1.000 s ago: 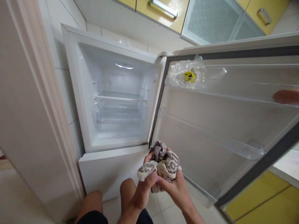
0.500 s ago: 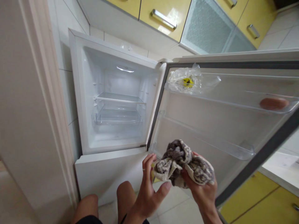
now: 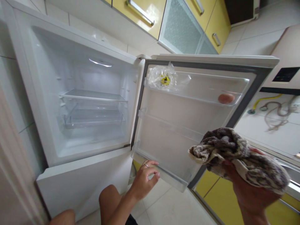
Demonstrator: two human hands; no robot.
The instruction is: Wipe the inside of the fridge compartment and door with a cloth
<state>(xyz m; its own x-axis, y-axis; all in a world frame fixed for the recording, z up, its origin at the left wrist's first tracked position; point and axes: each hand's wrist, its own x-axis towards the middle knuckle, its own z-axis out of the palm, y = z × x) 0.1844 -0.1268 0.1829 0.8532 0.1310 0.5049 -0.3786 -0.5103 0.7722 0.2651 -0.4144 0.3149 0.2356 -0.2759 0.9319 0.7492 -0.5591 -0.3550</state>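
Head view: the right hand (image 3: 252, 193) is gripping the bunched cloth (image 3: 234, 148) in front of the free edge of the door (image 3: 173, 109), and the cloth's long axis is running left to right, sloping downward rightward. The left hand (image 3: 144, 181) is hovering empty and half-curled before the door's lower hinge side, well left of the cloth. Behind, a bag (image 3: 153, 79) is resting high on the door, near its hinge.

Right hand (image 3: 254, 192) partly hidden behind the bunched cloth (image 3: 223, 142)
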